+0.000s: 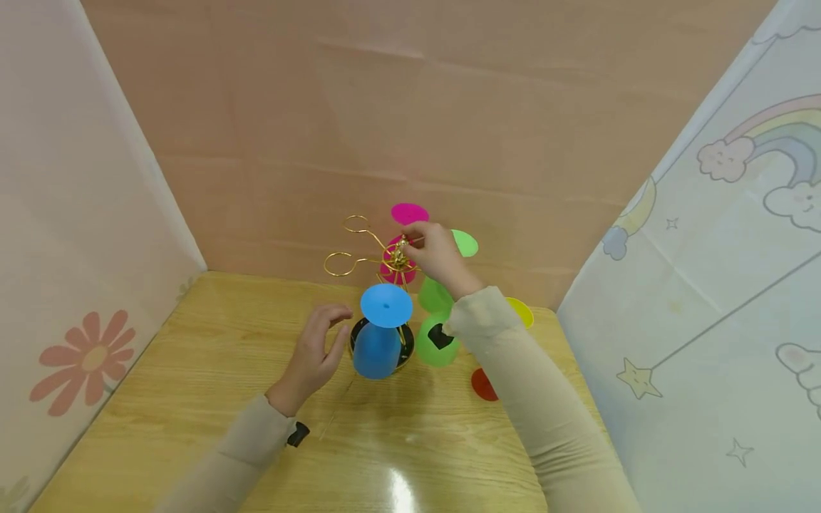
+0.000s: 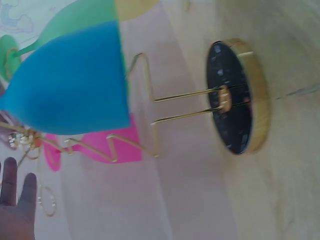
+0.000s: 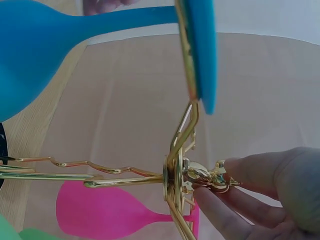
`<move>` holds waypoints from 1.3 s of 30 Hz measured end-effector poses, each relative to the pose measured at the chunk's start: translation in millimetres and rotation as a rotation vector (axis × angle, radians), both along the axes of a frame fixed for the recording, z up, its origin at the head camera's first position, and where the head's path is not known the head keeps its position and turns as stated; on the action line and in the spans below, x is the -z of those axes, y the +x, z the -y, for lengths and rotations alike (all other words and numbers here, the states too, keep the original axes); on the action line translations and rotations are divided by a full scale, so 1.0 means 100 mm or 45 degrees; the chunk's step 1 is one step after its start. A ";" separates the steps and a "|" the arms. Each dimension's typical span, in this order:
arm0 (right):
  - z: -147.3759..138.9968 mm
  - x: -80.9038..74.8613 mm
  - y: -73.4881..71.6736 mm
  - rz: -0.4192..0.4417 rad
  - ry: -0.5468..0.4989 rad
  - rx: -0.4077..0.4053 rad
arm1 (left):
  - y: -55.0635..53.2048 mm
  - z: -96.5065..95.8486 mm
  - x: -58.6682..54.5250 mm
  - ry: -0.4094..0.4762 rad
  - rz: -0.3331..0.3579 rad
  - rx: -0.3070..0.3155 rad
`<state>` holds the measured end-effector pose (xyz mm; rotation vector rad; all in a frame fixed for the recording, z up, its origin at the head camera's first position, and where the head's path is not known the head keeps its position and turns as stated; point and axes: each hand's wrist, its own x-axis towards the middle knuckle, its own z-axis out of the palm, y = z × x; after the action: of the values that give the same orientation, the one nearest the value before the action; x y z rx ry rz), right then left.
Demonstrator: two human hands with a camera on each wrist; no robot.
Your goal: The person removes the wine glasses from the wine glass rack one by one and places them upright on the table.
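Observation:
A gold wire goblet rack [image 1: 399, 260] stands on a round black base [image 2: 229, 97] with a gold rim. My right hand [image 1: 436, 253] pinches the shiny gold ornament [image 3: 207, 176] at its top between thumb and fingers. Upside down on the rack hang a blue goblet [image 1: 378, 349], a pink goblet [image 3: 100, 210] and a green goblet [image 1: 437, 293]. Two wire loops on the left [image 1: 338, 264] hold nothing. My left hand [image 1: 314, 349] hovers just left of the blue goblet, fingers loosely bent, apart from it.
Another green goblet [image 1: 431, 354] is beside the base, partly behind the right sleeve. A yellow piece [image 1: 522, 312] and a red piece [image 1: 484, 385] show past the right forearm, mostly hidden. The wooden table [image 1: 160, 399] meets a pinkish backdrop [image 1: 276, 178] and printed side sheets.

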<state>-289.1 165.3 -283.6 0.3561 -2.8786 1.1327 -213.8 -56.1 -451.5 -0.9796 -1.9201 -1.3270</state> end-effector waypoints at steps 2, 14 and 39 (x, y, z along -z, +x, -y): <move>0.02 0.01 0.00 -0.010 0.003 0.003 | 0.03 0.00 0.07 -0.023 0.097 0.020; 0.03 0.07 -0.04 -0.179 0.173 -0.022 | 0.10 -0.11 0.27 -0.165 0.542 0.086; 0.05 0.08 -0.03 -0.242 0.207 -0.011 | 0.13 -0.30 0.44 -0.104 0.821 0.200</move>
<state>-292.0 160.3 -291.5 0.4548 -2.8087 0.8182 -201.2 -26.2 -495.5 -0.8109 -2.4167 -1.8312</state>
